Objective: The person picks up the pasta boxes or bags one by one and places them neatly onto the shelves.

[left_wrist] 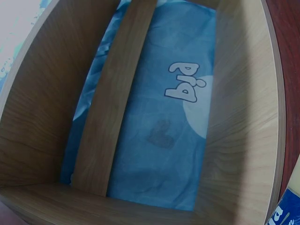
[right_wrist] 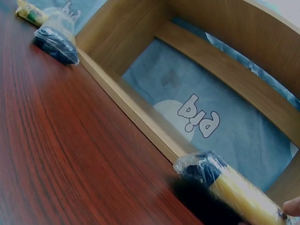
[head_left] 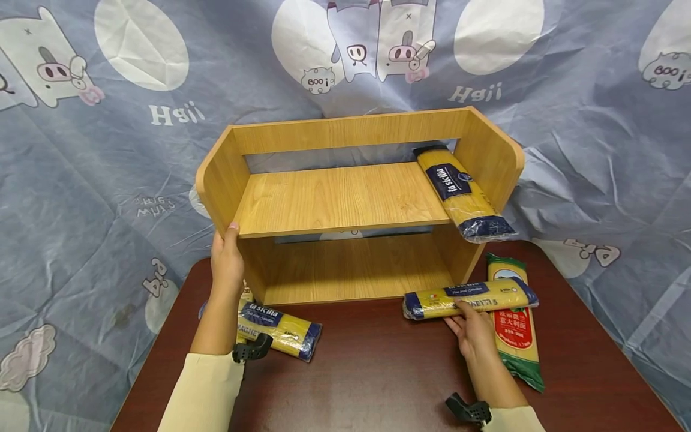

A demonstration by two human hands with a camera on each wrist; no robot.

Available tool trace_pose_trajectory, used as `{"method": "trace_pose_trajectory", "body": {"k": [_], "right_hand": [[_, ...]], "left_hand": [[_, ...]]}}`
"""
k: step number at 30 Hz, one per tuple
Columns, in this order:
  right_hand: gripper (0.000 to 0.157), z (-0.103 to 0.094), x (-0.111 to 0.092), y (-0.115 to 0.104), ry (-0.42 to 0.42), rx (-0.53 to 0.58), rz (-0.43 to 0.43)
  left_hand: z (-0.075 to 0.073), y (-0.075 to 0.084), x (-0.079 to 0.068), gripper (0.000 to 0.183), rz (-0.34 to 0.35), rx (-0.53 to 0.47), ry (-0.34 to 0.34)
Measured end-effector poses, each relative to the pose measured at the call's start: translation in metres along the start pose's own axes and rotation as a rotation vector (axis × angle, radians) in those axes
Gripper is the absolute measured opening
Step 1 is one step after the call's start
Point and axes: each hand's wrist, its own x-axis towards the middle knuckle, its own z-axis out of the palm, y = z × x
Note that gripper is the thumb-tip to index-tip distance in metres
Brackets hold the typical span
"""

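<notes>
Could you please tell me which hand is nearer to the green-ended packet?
Right. The right hand is just left of the green-ended packet, holding a blue-ended packet; the left hand is farther away, gripping the shelf's left side.

Up top, the head camera looks forward and down, far enough back to catch the whole wooden shelf (head_left: 329,195) over the counter (head_left: 351,372). Left wrist's in close, rolled sideways, peering into the lower compartment (left_wrist: 243,117); right wrist's, tilted, shares that opening and the "pig" lettering (left_wrist: 183,82).
</notes>
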Motion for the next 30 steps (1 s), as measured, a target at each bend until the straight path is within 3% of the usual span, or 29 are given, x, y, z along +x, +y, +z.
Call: {"method": "trace_pose_trajectory", "body": {"k": [11,19,26,30], "right_hand": [[0.035,-0.002,-0.002,-0.006,0.009,0.030,0.073],[0.062,0.000,-0.004,-0.012,-0.002,0.149,0.166],[0.047,0.000,0.000,-0.013,-0.055,0.357,0.263],[0.041,-0.002,0.001,-0.011,-0.075,0.429,0.259]], "left_hand": [[0.000,-0.002,0.000,0.048,0.014,0.014,0.014],[-0.001,-0.002,0.001,0.049,0.017,0.013,0.006],[-0.002,0.000,0.000,0.051,0.012,0.022,0.009],[-0.001,0.001,0.000,0.051,0.005,0.025,0.011]]}}
